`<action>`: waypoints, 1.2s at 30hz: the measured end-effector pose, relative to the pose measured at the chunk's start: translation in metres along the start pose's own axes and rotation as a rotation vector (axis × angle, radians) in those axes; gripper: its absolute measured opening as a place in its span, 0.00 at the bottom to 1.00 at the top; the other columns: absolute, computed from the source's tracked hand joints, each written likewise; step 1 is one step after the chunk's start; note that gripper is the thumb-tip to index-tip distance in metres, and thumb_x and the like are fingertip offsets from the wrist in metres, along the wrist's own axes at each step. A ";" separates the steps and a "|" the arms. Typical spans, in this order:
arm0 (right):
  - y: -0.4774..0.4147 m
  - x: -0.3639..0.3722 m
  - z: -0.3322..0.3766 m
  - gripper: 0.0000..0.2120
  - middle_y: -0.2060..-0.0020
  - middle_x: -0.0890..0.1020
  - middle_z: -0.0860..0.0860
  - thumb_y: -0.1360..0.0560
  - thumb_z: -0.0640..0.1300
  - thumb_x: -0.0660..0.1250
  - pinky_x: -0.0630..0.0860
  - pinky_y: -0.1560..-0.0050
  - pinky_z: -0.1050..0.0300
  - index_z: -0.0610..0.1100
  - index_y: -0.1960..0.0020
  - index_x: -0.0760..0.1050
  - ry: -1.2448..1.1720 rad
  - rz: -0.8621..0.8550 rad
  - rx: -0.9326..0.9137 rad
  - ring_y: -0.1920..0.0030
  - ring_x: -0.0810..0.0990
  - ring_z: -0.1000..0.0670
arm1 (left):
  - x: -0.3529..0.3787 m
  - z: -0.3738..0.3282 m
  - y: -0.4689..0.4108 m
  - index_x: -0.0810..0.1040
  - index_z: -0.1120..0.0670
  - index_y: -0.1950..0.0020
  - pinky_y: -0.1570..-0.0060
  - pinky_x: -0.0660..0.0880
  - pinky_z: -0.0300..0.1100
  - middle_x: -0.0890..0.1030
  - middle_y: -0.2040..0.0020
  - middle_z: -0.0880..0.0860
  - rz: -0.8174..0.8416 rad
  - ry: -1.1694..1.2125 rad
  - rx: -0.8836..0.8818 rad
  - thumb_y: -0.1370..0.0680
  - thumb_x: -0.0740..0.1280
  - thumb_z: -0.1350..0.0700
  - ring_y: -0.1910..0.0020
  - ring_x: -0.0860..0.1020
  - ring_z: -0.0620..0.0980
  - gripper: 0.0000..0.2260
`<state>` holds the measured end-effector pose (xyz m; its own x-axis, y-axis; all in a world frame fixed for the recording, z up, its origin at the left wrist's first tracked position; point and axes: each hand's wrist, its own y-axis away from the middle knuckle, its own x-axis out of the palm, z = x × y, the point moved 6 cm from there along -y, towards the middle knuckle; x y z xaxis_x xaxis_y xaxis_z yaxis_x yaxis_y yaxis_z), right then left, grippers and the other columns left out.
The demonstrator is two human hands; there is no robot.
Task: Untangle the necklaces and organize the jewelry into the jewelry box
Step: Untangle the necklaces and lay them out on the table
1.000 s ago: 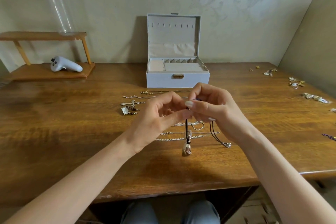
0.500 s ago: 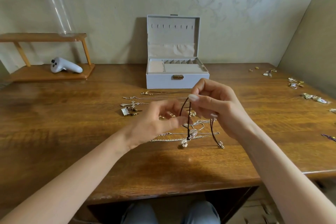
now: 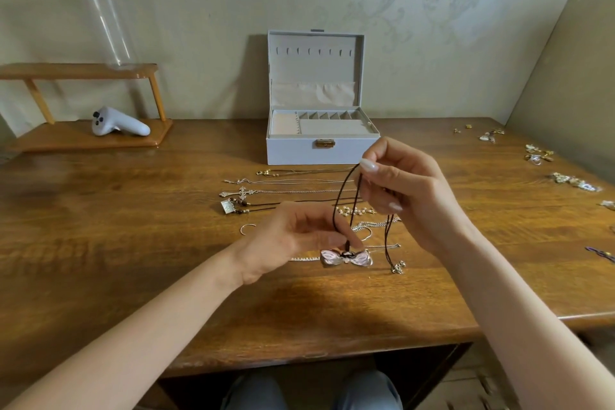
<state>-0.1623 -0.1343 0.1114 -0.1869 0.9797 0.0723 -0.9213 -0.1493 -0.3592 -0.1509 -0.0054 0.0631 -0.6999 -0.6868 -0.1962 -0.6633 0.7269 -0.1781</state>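
A black cord necklace (image 3: pixel 346 200) with a pink butterfly pendant (image 3: pixel 346 258) stretches between my hands above the wooden table (image 3: pixel 133 243). My right hand (image 3: pixel 409 193) pinches the cord loop high up, and its loose end with a clasp (image 3: pixel 397 267) hangs down to the table. My left hand (image 3: pixel 299 240) pinches the cord just above the pendant. Several straightened chains (image 3: pixel 299 181) lie in rows behind my hands. More silver chains (image 3: pixel 372 226) lie under the cord. The white jewelry box (image 3: pixel 321 140) stands open at the back centre.
A small ring (image 3: pixel 248 229) lies left of my left hand. Loose earrings and small jewelry (image 3: pixel 572 180) are scattered along the table's right side. A wooden shelf (image 3: pixel 90 136) at the back left holds a white controller (image 3: pixel 118 126) and a glass vase (image 3: pixel 111 27).
My right hand rose and moved right, pulling the cord loop open. My left hand slid down the cord to the pendant, which turned flat and now shows its butterfly shape.
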 end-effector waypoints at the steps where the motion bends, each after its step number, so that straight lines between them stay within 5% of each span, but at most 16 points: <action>1: 0.000 -0.001 0.001 0.05 0.72 0.73 0.44 0.28 0.40 0.66 0.54 0.75 0.60 0.43 0.63 0.72 -0.010 -0.001 -0.006 0.78 0.59 0.54 | 0.000 0.000 0.000 0.80 0.60 0.53 0.51 0.74 0.35 0.84 0.54 0.52 0.002 0.004 0.004 0.28 0.67 0.61 0.52 0.81 0.47 0.06; 15: 0.002 -0.006 0.006 0.09 0.74 0.74 0.47 0.29 0.47 0.65 0.54 0.75 0.63 0.42 0.64 0.73 -0.072 0.019 -0.020 0.78 0.58 0.55 | -0.001 -0.010 0.001 0.79 0.56 0.56 0.65 0.74 0.34 0.81 0.62 0.44 -0.116 -0.015 0.134 0.31 0.70 0.62 0.62 0.79 0.42 0.05; 19: 0.004 -0.005 0.011 0.12 0.75 0.74 0.49 0.29 0.46 0.65 0.56 0.75 0.64 0.38 0.63 0.69 -0.074 0.024 -0.034 0.78 0.58 0.55 | -0.009 -0.013 0.000 0.74 0.53 0.49 0.68 0.75 0.38 0.77 0.63 0.49 -0.236 0.032 0.144 0.34 0.72 0.59 0.64 0.76 0.46 0.15; 25: 0.006 -0.002 0.013 0.11 0.76 0.74 0.51 0.24 0.41 0.64 0.51 0.73 0.58 0.40 0.64 0.70 -0.058 0.019 -0.027 0.77 0.56 0.53 | -0.005 -0.012 0.000 0.76 0.56 0.59 0.55 0.75 0.37 0.79 0.59 0.48 -0.161 0.010 0.090 0.30 0.70 0.56 0.57 0.78 0.44 0.05; 29: 0.005 -0.001 0.014 0.12 0.75 0.74 0.49 0.25 0.42 0.66 0.53 0.74 0.60 0.45 0.67 0.74 -0.050 0.007 -0.034 0.77 0.57 0.54 | 0.005 -0.014 0.002 0.81 0.62 0.52 0.46 0.74 0.36 0.84 0.53 0.49 -0.040 -0.079 0.040 0.26 0.66 0.56 0.49 0.81 0.46 0.10; 33: 0.009 0.004 0.012 0.09 0.75 0.74 0.46 0.30 0.44 0.66 0.53 0.73 0.60 0.46 0.69 0.76 -0.062 0.059 -0.013 0.79 0.59 0.56 | 0.005 -0.013 0.000 0.84 0.53 0.50 0.45 0.74 0.49 0.84 0.54 0.50 -0.133 -0.205 0.021 0.28 0.68 0.49 0.50 0.80 0.52 0.12; 36: 0.017 0.009 0.009 0.08 0.77 0.74 0.47 0.32 0.45 0.68 0.55 0.74 0.61 0.45 0.70 0.76 -0.047 0.117 0.023 0.79 0.60 0.56 | -0.002 -0.016 0.000 0.84 0.53 0.53 0.57 0.72 0.33 0.84 0.59 0.46 -0.290 -0.141 -0.003 0.31 0.66 0.45 0.58 0.79 0.40 0.15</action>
<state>-0.1833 -0.1294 0.1144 -0.3085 0.9483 0.0749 -0.8998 -0.2653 -0.3463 -0.1533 -0.0044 0.0788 -0.4384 -0.8575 -0.2693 -0.8306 0.5010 -0.2431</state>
